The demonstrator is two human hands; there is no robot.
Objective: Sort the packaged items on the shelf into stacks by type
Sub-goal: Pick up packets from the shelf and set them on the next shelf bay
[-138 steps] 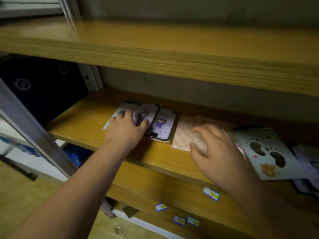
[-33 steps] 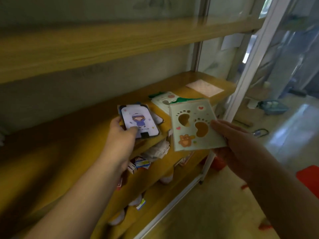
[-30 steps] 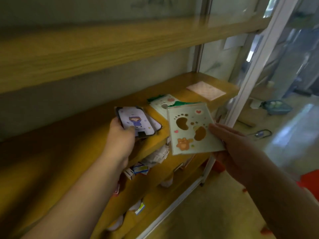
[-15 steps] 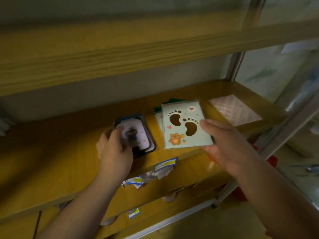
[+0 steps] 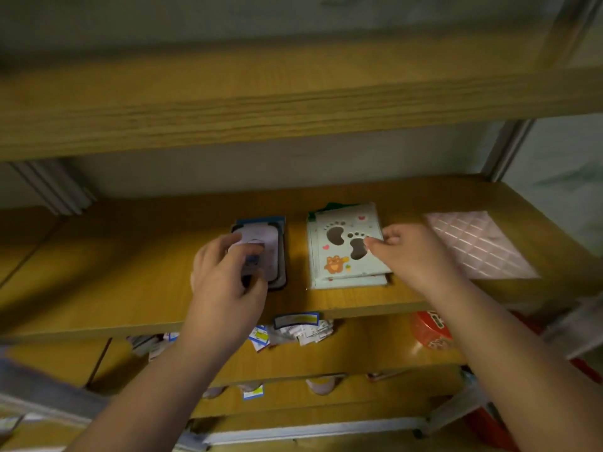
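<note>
On the wooden shelf [image 5: 130,272] a stack of dark-framed purple cartoon packs [image 5: 272,236] lies left of centre. My left hand [image 5: 225,288] rests over its near half, fingers curled round the top purple pack. Just to the right lies a stack of pale green footprint packs [image 5: 339,252] with a small bear print. My right hand [image 5: 411,256] pinches the right edge of the top footprint pack, which sits on that stack. A pink quilted pack [image 5: 473,246] lies flat further right, apart from both hands.
An upper shelf board [image 5: 293,102] hangs low over the work area. Price labels [image 5: 295,321] stick to the shelf's front edge. A red container [image 5: 429,327] sits on the shelf below. A metal upright [image 5: 502,148] bounds the shelf at the right.
Both hands have brought their packs down onto the shelf: the purple pack onto the left stack, the footprint pack onto the green stack. The view has swung to face the shelf squarely.
</note>
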